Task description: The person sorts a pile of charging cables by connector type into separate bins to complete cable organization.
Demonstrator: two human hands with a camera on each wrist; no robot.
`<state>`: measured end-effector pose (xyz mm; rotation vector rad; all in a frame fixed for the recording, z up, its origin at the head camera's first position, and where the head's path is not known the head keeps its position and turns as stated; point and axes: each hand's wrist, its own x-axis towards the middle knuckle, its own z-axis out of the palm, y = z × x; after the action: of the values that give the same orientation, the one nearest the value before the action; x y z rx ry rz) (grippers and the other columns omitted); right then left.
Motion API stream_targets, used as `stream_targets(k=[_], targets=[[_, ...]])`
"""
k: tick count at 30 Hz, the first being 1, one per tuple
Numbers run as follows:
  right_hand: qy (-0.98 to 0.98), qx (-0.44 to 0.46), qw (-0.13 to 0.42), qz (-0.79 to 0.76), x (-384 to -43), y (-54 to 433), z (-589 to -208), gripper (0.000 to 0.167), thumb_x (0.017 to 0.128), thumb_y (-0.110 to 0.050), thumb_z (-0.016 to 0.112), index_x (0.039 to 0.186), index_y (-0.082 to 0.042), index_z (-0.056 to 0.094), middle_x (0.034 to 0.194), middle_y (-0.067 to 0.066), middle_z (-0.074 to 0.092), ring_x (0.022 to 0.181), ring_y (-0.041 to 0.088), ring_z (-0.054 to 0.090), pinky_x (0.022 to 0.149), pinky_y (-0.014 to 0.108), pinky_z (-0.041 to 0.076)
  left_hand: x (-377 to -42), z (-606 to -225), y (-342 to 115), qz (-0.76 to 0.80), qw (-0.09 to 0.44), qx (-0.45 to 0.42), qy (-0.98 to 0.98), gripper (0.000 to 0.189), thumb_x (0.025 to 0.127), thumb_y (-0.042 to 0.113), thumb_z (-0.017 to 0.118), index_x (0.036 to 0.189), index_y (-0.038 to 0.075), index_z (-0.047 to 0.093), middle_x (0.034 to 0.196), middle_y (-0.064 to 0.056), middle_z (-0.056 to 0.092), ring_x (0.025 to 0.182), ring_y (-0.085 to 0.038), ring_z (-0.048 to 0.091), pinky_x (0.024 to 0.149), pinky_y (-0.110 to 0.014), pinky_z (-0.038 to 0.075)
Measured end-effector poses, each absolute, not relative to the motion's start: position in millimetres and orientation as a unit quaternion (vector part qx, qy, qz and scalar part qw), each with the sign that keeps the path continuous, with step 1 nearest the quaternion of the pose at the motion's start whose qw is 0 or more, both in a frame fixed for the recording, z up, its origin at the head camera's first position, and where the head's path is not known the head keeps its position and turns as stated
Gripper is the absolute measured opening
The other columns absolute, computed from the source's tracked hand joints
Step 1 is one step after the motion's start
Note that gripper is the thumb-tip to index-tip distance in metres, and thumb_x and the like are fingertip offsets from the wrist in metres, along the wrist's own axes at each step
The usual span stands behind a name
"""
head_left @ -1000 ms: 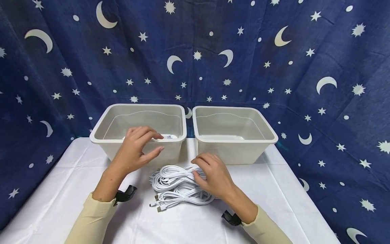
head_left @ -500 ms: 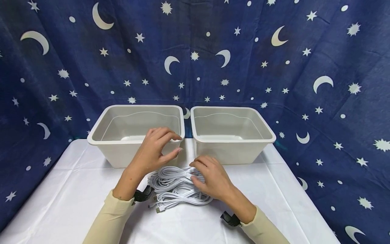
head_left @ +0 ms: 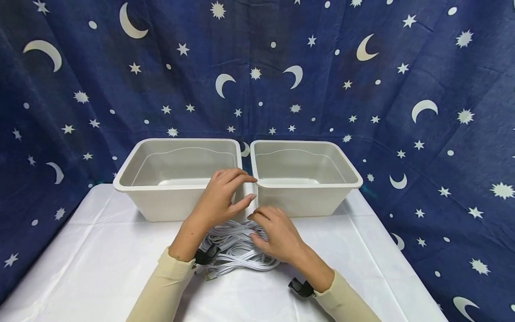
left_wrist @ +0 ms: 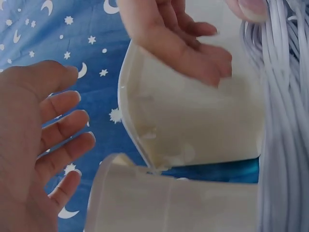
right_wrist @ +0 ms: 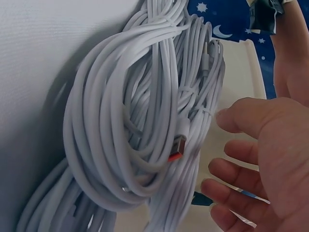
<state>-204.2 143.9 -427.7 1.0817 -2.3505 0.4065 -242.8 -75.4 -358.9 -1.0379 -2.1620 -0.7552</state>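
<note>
Rightward, from before the left bin (head_left: pixel 169 205) to the front of the gap between the bins, the left grip (head_left: pixel 219 197), a person's bare hand, has been moved since the earlier head frames; the right grip (head_left: pixel 279 235) has been kept at nearly the same spot.

Head view: bundled white cables (head_left: pixel 241 258) are laid in coils on the white-clothed bench (head_left: pixel 108 259), in front of the gap between the left bin and the right bin (head_left: pixel 306 201). They are partly covered by a black wrist strap (head_left: pixel 207 255) and the left grip, which is raised above their far side. Their right side is overlapped by the right grip. Nothing is held by either hand.

Left wrist view: the left grip is seen at the left, fingers spread, well apart from the cables at the right edge. The right grip is shown at the top, its thumb at the cables' edge.

Right wrist view: a metal-ended plug (right_wrist: pixel 177 147) is seen among the loops. The right grip is left relaxed, thumb just beside the cables; whether they are touched cannot be told.
</note>
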Motion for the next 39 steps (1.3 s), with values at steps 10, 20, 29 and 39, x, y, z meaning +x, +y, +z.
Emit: stream_targets(k=[10,20,29,39], targets=[[-0.870,0.404,0.249,0.136,-207.8,140.8,-435.7,0.042,0.083,-0.026,0.088,0.121,-0.014,0.073,0.122,-0.001,0.069,0.112,0.021,0.064,0.083,0.039,0.052,-249.6,-364.0,-52.1,-0.282,0.274,-0.382,-0.836,0.034,0.098,0.025,0.074,0.130,0.013,0.071,0.129,-0.002,0.067,0.123,-0.027,0.062,0.107,-0.050,0.045],[-0.874,0.407,0.242,0.106,-209.5,140.4,-439.5,0.047,0.086,-0.028,0.086,0.130,-0.017,0.072,0.135,0.000,0.068,0.124,0.022,0.062,0.084,0.040,0.052,-252.5,-362.4,-34.1,-0.250,0.262,-0.373,-0.854,0.029,0.097,0.017,0.074,0.125,0.012,0.073,0.124,-0.002,0.070,0.124,-0.025,0.061,0.108,-0.048,0.047],[-0.870,0.410,0.244,0.124,-209.6,138.5,-442.5,0.036,0.087,-0.023,0.085,0.120,-0.016,0.074,0.125,-0.001,0.071,0.112,0.020,0.065,0.080,0.038,0.050,-255.7,-365.0,-27.6,-0.246,0.277,-0.376,-0.849,0.023,0.099,0.000,0.069,0.117,0.012,0.078,0.114,0.000,0.074,0.117,-0.022,0.064,0.107,-0.036,0.050],[-0.874,0.399,0.249,0.119,-209.7,126.9,-445.3,0.033,0.087,-0.018,0.080,0.119,-0.016,0.075,0.126,0.001,0.072,0.108,0.021,0.065,0.078,0.038,0.049,-256.9,-365.5,-27.1,-0.254,0.279,-0.372,-0.848,0.022,0.099,-0.001,0.070,0.115,0.012,0.079,0.112,0.001,0.074,0.116,-0.022,0.063,0.105,-0.035,0.050]])
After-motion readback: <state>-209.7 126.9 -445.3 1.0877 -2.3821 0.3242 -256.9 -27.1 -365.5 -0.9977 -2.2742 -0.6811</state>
